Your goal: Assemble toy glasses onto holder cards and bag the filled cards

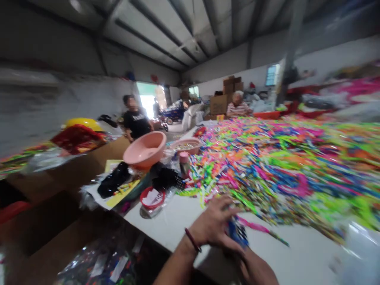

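My left hand [215, 225] rests at the near edge of a white table [308, 253], fingers curled over a blue plastic piece [237, 232]; a dark band circles the wrist. My right hand [255, 269] sits just below it, mostly hidden under the left hand, touching the same blue piece. A pink stick [258, 227] lies beside the hands. A huge heap of small neon plastic pieces [282, 166] covers the table beyond them. The picture is blurred by motion.
A tilted pink basin [145, 149], a second basin [186, 145], a pink-capped bottle [184, 162], a red-rimmed tub [152, 198] and black items stand left of the heap. Cardboard boxes [47, 229] lie lower left. Two other people [135, 118] [237, 105] are farther back.
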The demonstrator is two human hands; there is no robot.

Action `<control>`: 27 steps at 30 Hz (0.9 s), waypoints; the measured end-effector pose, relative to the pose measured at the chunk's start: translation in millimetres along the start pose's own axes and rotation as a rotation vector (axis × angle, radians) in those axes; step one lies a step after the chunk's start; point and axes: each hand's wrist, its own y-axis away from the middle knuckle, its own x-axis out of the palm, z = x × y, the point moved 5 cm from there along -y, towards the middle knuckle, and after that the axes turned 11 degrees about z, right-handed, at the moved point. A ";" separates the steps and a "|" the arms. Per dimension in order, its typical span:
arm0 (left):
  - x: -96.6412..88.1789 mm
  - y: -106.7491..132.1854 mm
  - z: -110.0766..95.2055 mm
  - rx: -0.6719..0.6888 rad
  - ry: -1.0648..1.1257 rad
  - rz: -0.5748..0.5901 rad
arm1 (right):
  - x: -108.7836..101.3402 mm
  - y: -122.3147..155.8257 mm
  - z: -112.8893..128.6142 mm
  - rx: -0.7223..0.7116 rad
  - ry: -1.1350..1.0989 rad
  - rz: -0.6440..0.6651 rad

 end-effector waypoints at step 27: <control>-3.1 -5.9 -0.4 -0.052 0.057 -0.011 | 2.6 7.8 10.5 -0.191 0.158 -0.152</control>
